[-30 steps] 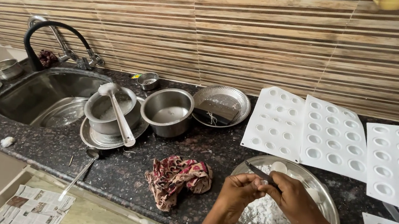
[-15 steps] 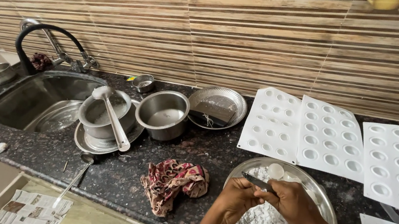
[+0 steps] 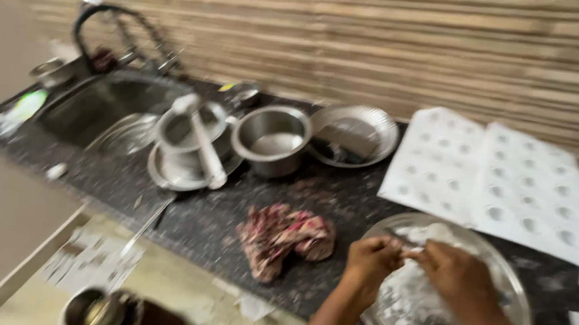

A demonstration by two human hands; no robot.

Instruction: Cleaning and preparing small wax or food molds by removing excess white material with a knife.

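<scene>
A home kitchen: a steel sink (image 3: 103,109) with a curved tap (image 3: 112,26) is set into a dark speckled stone counter (image 3: 343,198); steel pots (image 3: 272,139) stand just beside the sink, striped wall tiles (image 3: 362,33) behind it.

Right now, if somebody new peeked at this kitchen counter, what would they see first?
Probably the two hands, left hand and right hand, meeting over white dough on a round steel plate at the front right. Behind it lie white dimpled mould trays. A crumpled red patterned cloth sits mid-counter, with steel pots by the sink.
</scene>
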